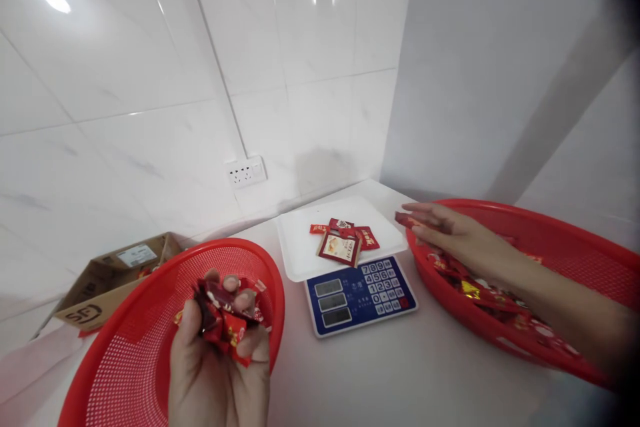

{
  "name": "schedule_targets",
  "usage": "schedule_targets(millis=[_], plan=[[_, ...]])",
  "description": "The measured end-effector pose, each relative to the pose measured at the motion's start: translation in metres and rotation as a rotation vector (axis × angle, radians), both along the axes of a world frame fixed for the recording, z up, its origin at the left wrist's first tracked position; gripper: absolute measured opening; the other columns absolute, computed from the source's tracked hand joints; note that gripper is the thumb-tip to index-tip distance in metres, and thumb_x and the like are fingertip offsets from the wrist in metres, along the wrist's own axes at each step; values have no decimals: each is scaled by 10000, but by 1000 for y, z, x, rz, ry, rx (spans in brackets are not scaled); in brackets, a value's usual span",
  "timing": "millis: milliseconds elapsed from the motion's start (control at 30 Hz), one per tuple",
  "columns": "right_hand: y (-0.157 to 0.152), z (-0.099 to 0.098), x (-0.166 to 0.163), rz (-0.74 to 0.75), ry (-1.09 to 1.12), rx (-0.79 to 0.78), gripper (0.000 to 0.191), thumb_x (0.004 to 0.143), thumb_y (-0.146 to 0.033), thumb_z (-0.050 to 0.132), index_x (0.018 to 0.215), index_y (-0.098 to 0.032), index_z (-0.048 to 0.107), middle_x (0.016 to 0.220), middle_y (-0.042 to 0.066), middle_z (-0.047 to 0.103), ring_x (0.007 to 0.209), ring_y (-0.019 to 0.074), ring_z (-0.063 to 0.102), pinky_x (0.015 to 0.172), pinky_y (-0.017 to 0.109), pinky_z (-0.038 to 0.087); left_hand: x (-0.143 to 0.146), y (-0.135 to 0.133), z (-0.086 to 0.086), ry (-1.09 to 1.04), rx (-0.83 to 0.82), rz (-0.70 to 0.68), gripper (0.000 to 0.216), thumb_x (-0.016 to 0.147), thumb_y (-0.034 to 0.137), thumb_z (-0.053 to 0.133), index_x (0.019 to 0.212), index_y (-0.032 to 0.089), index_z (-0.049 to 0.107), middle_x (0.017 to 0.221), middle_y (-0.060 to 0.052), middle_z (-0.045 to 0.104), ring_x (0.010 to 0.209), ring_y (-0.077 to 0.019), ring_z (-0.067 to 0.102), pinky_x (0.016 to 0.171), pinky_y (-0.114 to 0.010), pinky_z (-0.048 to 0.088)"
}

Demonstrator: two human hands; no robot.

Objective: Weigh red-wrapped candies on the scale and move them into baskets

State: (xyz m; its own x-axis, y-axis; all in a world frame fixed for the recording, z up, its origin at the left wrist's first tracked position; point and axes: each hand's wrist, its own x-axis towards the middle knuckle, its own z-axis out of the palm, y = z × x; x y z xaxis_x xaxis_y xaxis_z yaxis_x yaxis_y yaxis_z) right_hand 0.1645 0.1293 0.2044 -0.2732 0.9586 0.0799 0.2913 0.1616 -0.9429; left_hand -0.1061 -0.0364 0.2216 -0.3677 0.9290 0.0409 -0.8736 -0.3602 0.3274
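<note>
My left hand point(215, 353) is closed around a bunch of small red and dark wrapped packets point(225, 320), held over the left red basket point(135, 347). More packets lie in that basket behind my fingers. Over the near-left rim of the right red basket point(565, 233), my right hand point(445, 230) pinches a small red packet point(407, 220). Beneath that arm the right basket holds many red wrapped packets point(490, 297). Between the baskets stands a blue digital scale point(363, 297). On its white tray point(295, 253) lie several red packets and a larger cream-and-maroon packet point(340, 247).
An open cardboard box point(95, 300) sits behind the left basket. A wall socket point(246, 172) is on the tiled wall behind the white table point(360, 373). The grey wall rises close behind the right basket.
</note>
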Motion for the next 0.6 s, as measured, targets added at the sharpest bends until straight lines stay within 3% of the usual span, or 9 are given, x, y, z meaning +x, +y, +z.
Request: schedule_targets(millis=[200,600], plan=[[-1,-1,16,-46,-11,-70,411,769,-382,544,1149,-252,458,1317,90,468,1179,200,460,948,309,436,5,17,-4,-93,-117,-162,219,813,188,451,984,160,585,874,-75,649,720,-129,627,476,-140,517],[-5,-2,13,52,-236,56,440,770,-360,532,1202,-293,480,1305,16,491,1194,209,439,998,313,379,18,36,-8,-149,-283,-188,355,895,348,325,915,142,613,809,-63,658,667,-118,635,460,-145,532]])
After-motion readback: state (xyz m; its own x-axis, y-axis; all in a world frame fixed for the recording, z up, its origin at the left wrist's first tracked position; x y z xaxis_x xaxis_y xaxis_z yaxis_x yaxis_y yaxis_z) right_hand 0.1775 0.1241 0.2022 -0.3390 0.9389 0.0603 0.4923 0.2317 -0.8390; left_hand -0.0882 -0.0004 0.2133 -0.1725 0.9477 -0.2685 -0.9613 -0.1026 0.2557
